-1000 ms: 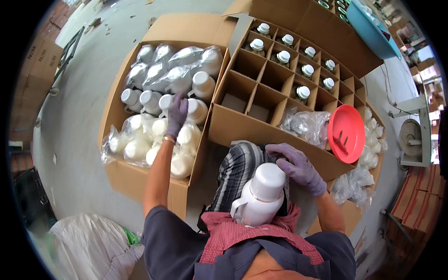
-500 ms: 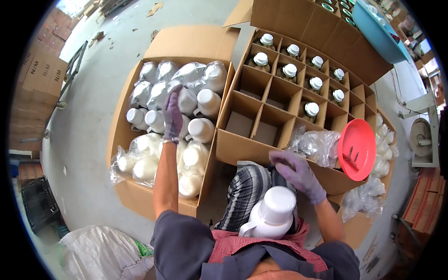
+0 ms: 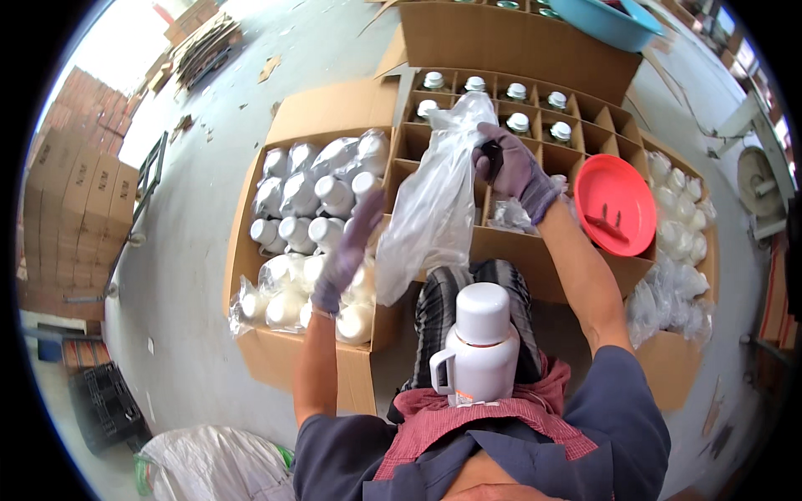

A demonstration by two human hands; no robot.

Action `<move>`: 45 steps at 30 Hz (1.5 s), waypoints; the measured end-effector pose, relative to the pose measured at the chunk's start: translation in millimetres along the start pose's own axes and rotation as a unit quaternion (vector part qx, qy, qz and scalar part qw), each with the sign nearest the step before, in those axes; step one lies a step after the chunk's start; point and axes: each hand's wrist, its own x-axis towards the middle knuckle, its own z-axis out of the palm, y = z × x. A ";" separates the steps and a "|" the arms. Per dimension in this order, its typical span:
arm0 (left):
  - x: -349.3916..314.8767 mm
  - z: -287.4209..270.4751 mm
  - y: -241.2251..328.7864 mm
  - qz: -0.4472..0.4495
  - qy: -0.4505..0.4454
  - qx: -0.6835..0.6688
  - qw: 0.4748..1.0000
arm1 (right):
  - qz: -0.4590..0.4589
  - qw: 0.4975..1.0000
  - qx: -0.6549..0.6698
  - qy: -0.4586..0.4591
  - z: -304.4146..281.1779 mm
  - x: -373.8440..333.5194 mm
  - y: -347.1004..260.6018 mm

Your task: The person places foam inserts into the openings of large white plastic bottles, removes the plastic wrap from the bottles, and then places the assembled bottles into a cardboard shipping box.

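Note:
My gloved right hand (image 3: pixel 511 169) grips a clear plastic bag (image 3: pixel 430 209) near its upper end, and the bag hangs down over the divided carton (image 3: pixel 518 257). My gloved left hand (image 3: pixel 347 255) is open, fingers stretched, just left of the bag and above the carton (image 3: pixel 313 351) of white jugs. Upright on my lap stands a white vacuum jug (image 3: pixel 484 355) with a side handle and a cup-shaped lid. Several white-capped bottles (image 3: pixel 518 123) sit in the divided carton's far cells. Some nearer cells are hidden by the bag and hand.
A red bowl (image 3: pixel 616 188) with small dark tools rests on the divided carton's near right corner. Beyond stands another carton with a blue basin (image 3: pixel 606 25). At right, a carton holds bagged white items (image 3: pixel 681 221). A white sack (image 3: pixel 213 463) lies at lower left.
My right hand has risen from beside the lap and now holds up a plastic bag. My left hand has moved right and nearer, toward the bag. The view has shifted.

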 end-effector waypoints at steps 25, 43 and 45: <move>-50.3 107.2 -16.0 0.006 0.213 0.318 0.924 | -0.304 0.797 -0.521 0.006 -52.8 -179.1 72.5; -188.7 165.2 3.4 -0.141 0.169 -0.057 0.974 | -0.450 0.602 -0.660 0.011 -112.6 -300.5 180.0; -229.9 159.5 1.0 -0.224 0.064 0.037 0.972 | -0.365 0.583 -0.721 -0.090 -138.1 -325.7 198.9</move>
